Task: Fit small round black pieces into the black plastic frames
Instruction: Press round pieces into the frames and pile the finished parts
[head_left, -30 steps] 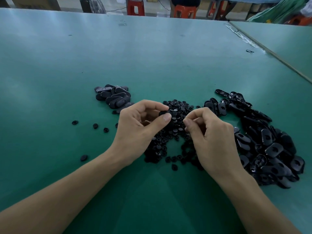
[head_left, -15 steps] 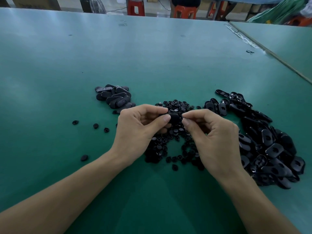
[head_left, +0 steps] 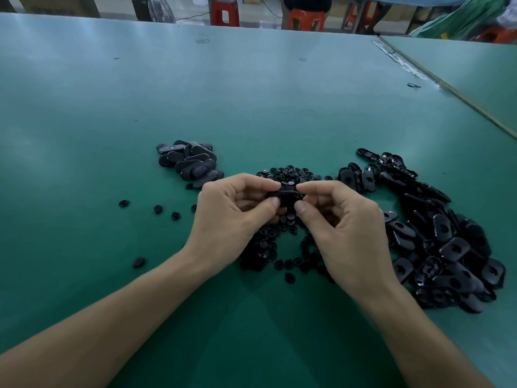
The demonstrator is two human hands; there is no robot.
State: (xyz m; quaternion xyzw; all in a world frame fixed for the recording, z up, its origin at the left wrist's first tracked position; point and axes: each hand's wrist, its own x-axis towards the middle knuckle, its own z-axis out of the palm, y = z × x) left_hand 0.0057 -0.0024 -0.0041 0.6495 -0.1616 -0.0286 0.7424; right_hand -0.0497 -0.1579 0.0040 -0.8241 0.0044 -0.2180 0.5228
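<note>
Right hand [head_left: 347, 233] newly at frame [head_left: 286, 196] edge

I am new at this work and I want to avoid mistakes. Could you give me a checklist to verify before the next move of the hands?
1. Frame held firmly: ok. The left hand and the right hand both pinch the frame.
2. Round piece seated in it: cannot tell, the hands hide it.
3. Supply of round pieces: ok, the pile of round pieces lies under the hands.
4. More frames near: ok, the heap of frames lies beside the right hand.
5. Stray round pieces gathered: not ok, several lie scattered at the left.
</note>
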